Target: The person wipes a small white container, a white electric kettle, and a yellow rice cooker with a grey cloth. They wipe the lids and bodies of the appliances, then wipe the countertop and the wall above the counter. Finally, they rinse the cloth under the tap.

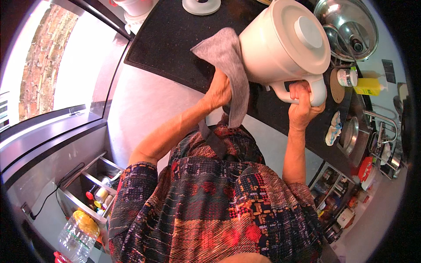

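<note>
A cream electric kettle (269,46) with a round lid knob is tilted over the dark counter (166,48). My right hand (301,107) has its fingers wrapped round the kettle's handle. A grey cloth (237,65) lies against the kettle's bottom end and drapes downward. Beneath it, my left hand (219,91) presses the cloth there; most of its fingers are hidden behind the fabric. Near the counter's far edge sits a round white base (201,6), apart from the kettle.
To the right stand a large metal pan lid (346,26), a small white jar (347,77), a yellow carton (368,86) and a crumpled cloth (334,129) by the sink (350,135). A window (52,61) is on the left, above an open rack (85,186) and a plastic bottle (79,239).
</note>
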A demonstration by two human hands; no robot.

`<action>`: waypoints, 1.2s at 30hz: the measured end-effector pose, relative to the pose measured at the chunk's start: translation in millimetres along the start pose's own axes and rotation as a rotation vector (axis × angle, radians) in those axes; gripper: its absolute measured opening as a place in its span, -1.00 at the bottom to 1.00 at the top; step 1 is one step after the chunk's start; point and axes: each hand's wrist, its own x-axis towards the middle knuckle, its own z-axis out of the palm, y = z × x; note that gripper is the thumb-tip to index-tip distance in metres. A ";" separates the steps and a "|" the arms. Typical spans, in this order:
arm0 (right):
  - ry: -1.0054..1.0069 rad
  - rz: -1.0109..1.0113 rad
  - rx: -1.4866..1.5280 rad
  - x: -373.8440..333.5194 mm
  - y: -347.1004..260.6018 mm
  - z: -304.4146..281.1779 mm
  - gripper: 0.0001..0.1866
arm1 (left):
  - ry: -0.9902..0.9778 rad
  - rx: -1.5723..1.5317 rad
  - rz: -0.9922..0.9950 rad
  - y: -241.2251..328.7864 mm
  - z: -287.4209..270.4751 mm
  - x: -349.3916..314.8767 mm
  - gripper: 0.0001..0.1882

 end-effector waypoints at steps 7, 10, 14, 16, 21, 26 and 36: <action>0.078 0.035 -0.166 -4.6 7.5 -5.0 -0.87 | 0.085 0.049 0.056 59.0 -10.6 78.9 -0.52; 0.042 -0.115 -0.309 -4.3 2.2 6.6 -0.92 | 0.437 0.186 0.305 4.2 8.6 120.9 -0.70; 0.053 -0.119 -0.242 7.0 -7.5 -3.6 -0.83 | 0.376 0.118 0.010 -25.0 15.0 108.2 -0.65; 0.062 -0.179 -0.345 13.2 -5.6 -19.0 -0.85 | 0.199 0.154 0.103 -13.4 7.8 93.9 -0.67; 0.065 -0.089 -0.337 17.7 -6.4 -61.1 -0.86 | 0.355 0.312 -0.064 -49.4 33.3 38.8 -0.63; 0.200 0.036 -0.214 17.5 -14.2 -125.8 -0.90 | 0.075 1.143 -0.165 13.5 66.8 51.0 -0.58; 0.412 -0.089 -0.247 26.0 -8.5 -242.9 -0.89 | 0.054 1.266 -0.137 6.9 70.4 54.0 -0.51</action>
